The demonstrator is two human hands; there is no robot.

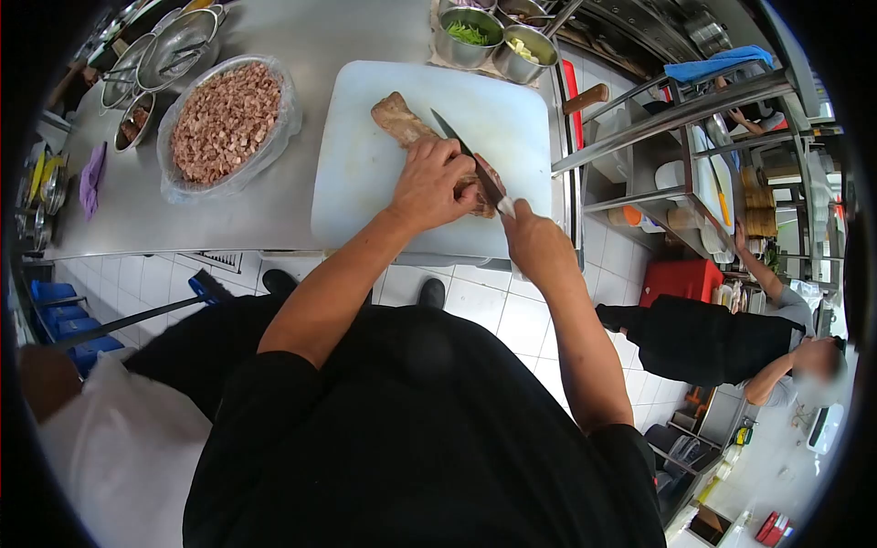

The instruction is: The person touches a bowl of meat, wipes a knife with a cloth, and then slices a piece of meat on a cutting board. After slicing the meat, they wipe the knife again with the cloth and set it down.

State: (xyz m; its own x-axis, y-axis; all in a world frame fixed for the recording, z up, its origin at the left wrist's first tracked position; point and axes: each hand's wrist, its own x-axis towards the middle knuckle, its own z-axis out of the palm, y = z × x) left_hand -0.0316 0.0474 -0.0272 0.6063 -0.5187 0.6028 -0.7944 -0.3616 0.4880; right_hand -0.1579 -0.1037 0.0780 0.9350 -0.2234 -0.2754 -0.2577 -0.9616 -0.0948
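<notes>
On the white cutting board (356, 146) lies a long piece of cooked-looking meat (396, 115), its far end sticking out beyond my fingers. My left hand (431, 186) presses down on it with curled fingers. In my right hand (537, 239) is a kitchen knife (459, 141) with a pale handle and dark blade. The blade runs diagonally across the meat, right beside my left fingertips. Part of the meat's near end (484, 210) shows around the blade; the rest is covered by my hand.
Left of the board stands a plastic-lined bowl of diced meat (228, 123). Metal strainers (178, 50) and a purple cloth (92, 179) are farther left. Metal pots of cut vegetables (469, 35) stand behind the board. A metal rack (676, 91) and another person (713, 338) are at right; someone in white (128, 447) is close at left.
</notes>
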